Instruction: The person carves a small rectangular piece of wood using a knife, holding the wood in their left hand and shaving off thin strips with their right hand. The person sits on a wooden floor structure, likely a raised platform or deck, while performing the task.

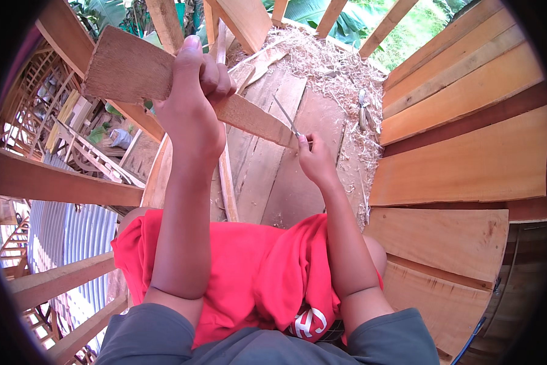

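I have the left hand [191, 115] upper left of centre, its fingers [217, 78] wrapped around a board [127, 66] that slants from the upper left of the frame down to the centre. The right hand [318, 163], just right of centre, has its fingers closed on a thin blade [284, 113] pointing up and left. The board's lower end is just beside that hand; I can't tell whether they touch. Below the 2 hands I see red cloth [243, 255]. Shavings [322, 58] cover the floor [292, 194] at upper right, near planks [462, 164].
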`<state>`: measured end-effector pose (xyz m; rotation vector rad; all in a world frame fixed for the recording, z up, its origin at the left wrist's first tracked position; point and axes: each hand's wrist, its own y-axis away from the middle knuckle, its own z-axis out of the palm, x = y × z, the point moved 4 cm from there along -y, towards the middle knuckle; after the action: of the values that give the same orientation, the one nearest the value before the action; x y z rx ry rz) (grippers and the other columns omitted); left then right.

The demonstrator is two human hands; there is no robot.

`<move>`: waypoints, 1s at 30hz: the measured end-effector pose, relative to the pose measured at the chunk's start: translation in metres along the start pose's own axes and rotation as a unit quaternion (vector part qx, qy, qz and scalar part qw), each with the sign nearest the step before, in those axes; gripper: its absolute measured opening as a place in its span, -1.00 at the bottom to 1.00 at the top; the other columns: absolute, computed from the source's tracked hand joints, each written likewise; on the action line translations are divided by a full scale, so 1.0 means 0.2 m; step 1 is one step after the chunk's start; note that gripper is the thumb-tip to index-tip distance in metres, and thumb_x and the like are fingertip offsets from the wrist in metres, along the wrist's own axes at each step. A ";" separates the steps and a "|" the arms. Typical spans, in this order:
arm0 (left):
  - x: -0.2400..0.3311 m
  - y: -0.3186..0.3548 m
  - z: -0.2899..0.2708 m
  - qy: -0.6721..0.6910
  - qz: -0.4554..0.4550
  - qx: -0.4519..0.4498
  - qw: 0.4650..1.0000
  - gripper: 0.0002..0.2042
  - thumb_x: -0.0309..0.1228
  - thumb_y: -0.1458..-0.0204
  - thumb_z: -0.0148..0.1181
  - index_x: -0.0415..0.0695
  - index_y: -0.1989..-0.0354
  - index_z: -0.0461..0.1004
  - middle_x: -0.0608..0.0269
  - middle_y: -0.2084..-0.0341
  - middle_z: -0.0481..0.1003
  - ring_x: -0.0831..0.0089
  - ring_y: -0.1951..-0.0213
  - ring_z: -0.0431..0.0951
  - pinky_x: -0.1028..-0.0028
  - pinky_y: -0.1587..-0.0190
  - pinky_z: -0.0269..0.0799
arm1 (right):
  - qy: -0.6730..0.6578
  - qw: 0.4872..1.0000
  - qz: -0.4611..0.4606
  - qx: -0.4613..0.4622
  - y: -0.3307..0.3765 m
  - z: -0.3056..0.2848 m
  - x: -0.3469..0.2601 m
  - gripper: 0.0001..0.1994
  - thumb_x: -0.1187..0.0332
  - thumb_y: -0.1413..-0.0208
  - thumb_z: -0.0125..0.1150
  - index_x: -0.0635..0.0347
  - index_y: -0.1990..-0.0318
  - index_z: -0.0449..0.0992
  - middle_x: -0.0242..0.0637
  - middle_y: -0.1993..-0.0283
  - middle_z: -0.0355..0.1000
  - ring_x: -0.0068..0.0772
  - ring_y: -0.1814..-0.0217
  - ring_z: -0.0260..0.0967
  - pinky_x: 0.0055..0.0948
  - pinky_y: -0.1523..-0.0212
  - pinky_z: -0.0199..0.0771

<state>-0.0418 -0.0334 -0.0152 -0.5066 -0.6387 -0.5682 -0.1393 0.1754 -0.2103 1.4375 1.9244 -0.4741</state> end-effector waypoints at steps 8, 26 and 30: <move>0.01 0.02 0.03 -0.022 -0.002 0.013 1.000 -0.62 -0.36 -0.19 0.04 0.02 0.66 0.06 0.50 0.76 -0.02 0.63 0.69 0.00 0.51 0.57 0.06 | -0.050 0.997 0.048 -0.041 -0.03 0.06 0.00 -0.61 0.21 -0.29 -0.16 0.33 0.37 0.50 0.17 0.39 0.46 0.26 0.28 0.42 -0.04 0.23 0.36; -0.01 0.03 0.06 -0.014 -0.002 0.006 1.000 -0.63 -0.37 -0.21 0.02 0.01 0.64 0.06 0.49 0.76 -0.03 0.62 0.68 0.01 0.52 0.55 0.01 | 0.006 0.998 0.056 -0.027 0.02 0.03 0.06 -0.55 0.18 -0.29 -0.20 0.39 0.39 0.51 0.25 0.35 0.47 0.29 0.21 0.44 0.03 0.17 0.39; 0.00 0.06 0.04 0.006 -0.005 -0.015 1.000 -0.65 -0.39 -0.19 0.05 0.00 0.62 0.08 0.50 0.76 -0.02 0.63 0.70 0.00 0.52 0.58 0.00 | -0.085 0.996 0.017 -0.028 0.04 -0.10 -0.14 -0.52 0.16 -0.30 -0.23 0.44 0.30 0.52 0.29 0.26 0.47 0.29 0.11 0.43 0.03 0.08 0.39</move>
<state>-0.0377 -0.0186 -0.0131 -0.5281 -0.6218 -0.5911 -0.1326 0.1722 -0.1749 1.3488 1.7618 -0.5060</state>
